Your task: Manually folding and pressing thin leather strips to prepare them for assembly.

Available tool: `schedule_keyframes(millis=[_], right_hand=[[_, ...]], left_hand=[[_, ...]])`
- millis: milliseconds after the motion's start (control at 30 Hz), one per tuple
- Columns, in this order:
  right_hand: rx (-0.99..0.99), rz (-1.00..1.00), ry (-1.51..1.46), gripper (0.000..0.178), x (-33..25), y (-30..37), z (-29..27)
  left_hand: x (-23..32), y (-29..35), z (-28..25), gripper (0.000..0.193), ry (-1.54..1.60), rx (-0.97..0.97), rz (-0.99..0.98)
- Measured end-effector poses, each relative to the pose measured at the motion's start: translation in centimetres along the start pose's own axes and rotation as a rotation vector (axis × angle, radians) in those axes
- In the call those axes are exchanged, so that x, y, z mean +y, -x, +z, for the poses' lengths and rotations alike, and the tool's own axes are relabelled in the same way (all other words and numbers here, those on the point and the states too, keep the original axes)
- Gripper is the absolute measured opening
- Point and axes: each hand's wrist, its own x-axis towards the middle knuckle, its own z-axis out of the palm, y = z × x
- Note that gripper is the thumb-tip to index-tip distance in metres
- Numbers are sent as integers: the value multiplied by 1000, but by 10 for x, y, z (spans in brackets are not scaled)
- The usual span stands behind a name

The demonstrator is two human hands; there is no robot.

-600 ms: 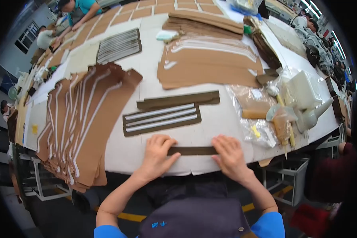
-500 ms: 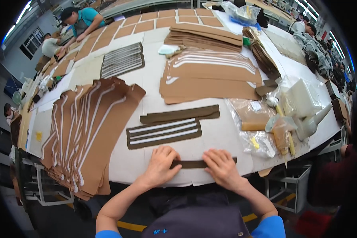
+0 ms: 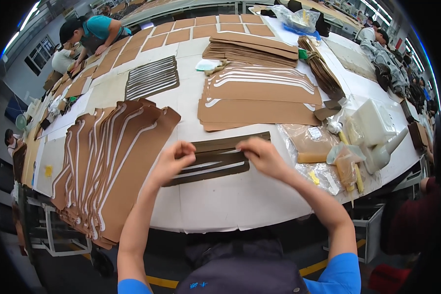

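My left hand (image 3: 170, 160) and my right hand (image 3: 265, 156) are raised over the middle of the table, fingers pinched. Between them stretches a narrow dark brown strip (image 3: 220, 158), held near its two ends. It hangs over flat dark strips with white bands (image 3: 215, 169), covering part of them. Just behind lie other plain dark brown strips (image 3: 230, 142). To the left of my left hand fans a pile of brown panels with bent white bands (image 3: 132, 147).
Further back are brown panels with white lines (image 3: 264, 110), a thick brown stack (image 3: 252, 49) and a striped dark piece (image 3: 152, 78). On the right sit plastic bags (image 3: 311, 142) and a white bottle (image 3: 382, 154). A co-worker in teal (image 3: 100, 32) leans over the far left.
Both hands have lifted the dark strip off the table near the front edge and moved it away from me, over the white-banded strips. The co-worker at far left leans lower.
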Motion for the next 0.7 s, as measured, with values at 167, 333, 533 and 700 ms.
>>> schedule_keyframes(millis=[167, 333, 533, 700], right_hand=[[73, -153, 276, 26, 10, -48, 13], [-145, -400, 465, 13, -38, -7, 59], [-166, -556, 809, 8, -43, 8, 74], [-226, -523, 861, 9, -77, 33, 34]], left_hand=[[-11, -13, -17, 19, -416, 315, 181], [-13, 37, 3, 12, -562, 278, 393], [-14, 64, 18, 12, -646, 249, 404], [-16, 67, 20, 10, -681, 245, 412]])
